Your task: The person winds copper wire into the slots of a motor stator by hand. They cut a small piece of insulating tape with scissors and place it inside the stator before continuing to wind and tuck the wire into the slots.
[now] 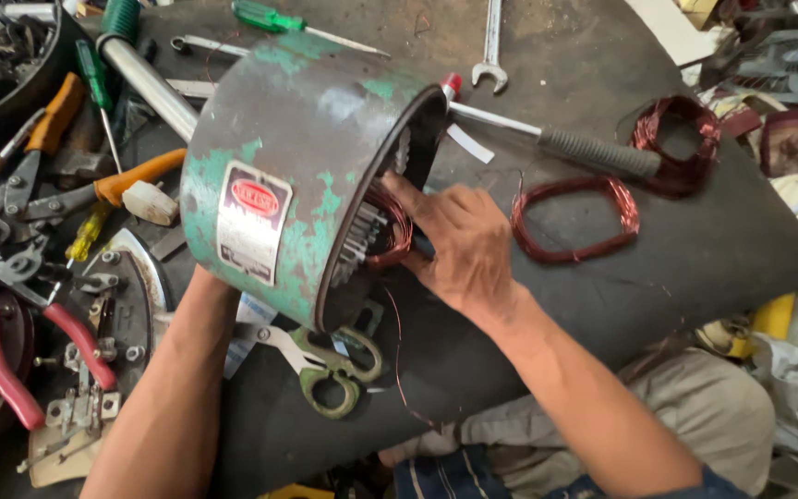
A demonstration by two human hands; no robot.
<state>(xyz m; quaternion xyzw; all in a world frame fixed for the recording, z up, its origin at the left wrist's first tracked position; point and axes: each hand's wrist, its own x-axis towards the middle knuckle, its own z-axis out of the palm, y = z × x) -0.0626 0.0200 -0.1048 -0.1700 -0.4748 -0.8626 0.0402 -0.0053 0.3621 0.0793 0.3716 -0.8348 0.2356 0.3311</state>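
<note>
Your right hand sits at the open right end of the green motor housing, fingers loosely curled and reaching into the bore, with the fingertips on the copper winding that shows between the stator slots. It grips nothing firmly that I can see; it looks like a light pinch or press on the wire. Your left hand is hidden behind the near left side of the housing, so I cannot tell how open it is, only that the left forearm runs up to the shell and seems to steady it.

The housing lies on its side in the middle of the dark mat, open end facing right. Judging by this, keep the shell braced so it does not roll, and work the wire with your fingertips rather than your nails, since the enamel likely scratches easily against the slot edges.

Around you: 2 loose copper coils lie to the right, one flat and near your hand, the other farther right. A long tool with a grey grip lies just beyond your knuckles, and a stray strand of wire trails toward you below the opening. Green-handled scissors lie just under the near edge of the housing, close to your forearm. Pliers, screwdrivers and a spanner crowd the left and far sides.
</note>
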